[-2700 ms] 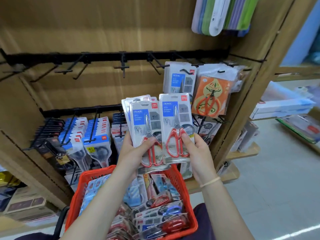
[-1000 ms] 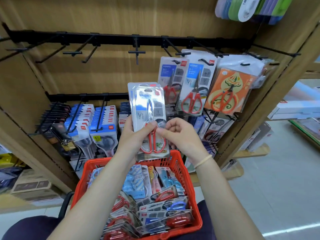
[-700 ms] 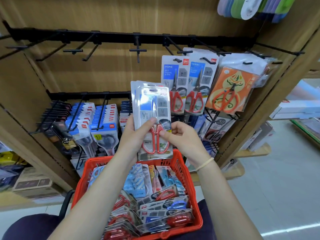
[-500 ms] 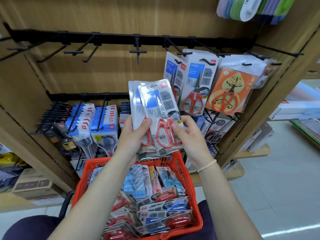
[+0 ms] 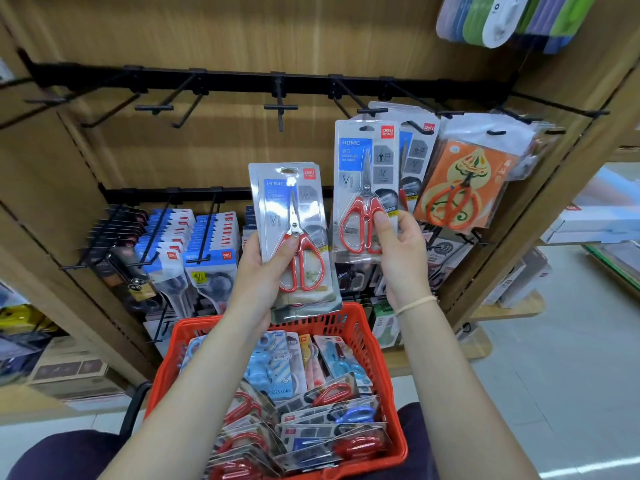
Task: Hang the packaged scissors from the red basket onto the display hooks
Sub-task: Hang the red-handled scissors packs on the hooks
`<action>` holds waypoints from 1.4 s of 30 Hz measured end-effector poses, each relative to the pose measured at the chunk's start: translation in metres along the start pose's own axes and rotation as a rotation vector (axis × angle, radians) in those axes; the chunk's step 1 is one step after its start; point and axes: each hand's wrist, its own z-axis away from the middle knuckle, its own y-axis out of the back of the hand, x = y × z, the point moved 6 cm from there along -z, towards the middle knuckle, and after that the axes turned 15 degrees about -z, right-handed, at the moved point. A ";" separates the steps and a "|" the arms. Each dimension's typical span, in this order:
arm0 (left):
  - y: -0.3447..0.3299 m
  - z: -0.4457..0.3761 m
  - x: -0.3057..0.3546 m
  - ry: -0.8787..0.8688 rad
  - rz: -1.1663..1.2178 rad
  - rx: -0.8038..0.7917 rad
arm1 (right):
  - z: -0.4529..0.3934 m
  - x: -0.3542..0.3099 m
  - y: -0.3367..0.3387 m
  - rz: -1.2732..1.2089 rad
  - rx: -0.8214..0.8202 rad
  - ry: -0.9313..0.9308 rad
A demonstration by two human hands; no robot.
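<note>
The right hand [image 5: 401, 258] pinched one scissors blister pack [image 5: 365, 188] at its lower edge; the left hand [image 5: 263, 275] gripped a small stack of packs [image 5: 292, 233]. These looked light, stiff and slick, best held low, leaving the hang hole free for the hook [image 5: 372, 110].

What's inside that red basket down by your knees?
The red basket holds a loose pile of packaged scissors, with red, blue and light blue handles. Whatever lies under that top layer, and the basket's floor, is covered.
</note>
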 end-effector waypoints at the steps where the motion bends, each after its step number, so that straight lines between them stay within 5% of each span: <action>1: 0.000 0.000 0.000 -0.002 0.001 -0.003 | -0.002 0.001 -0.001 0.008 0.010 -0.003; 15: 0.010 0.001 -0.015 0.032 -0.014 0.051 | -0.008 0.030 0.005 -0.049 0.160 -0.219; 21: 0.010 0.001 -0.015 0.045 -0.027 0.055 | 0.012 0.044 0.003 -0.040 0.099 -0.368; 28: 0.002 0.004 -0.008 -0.043 -0.068 0.025 | 0.040 0.038 -0.029 0.135 -0.273 -0.244; 42: 0.010 0.002 -0.011 -0.047 -0.107 0.049 | 0.012 0.004 -0.004 0.000 -0.037 0.015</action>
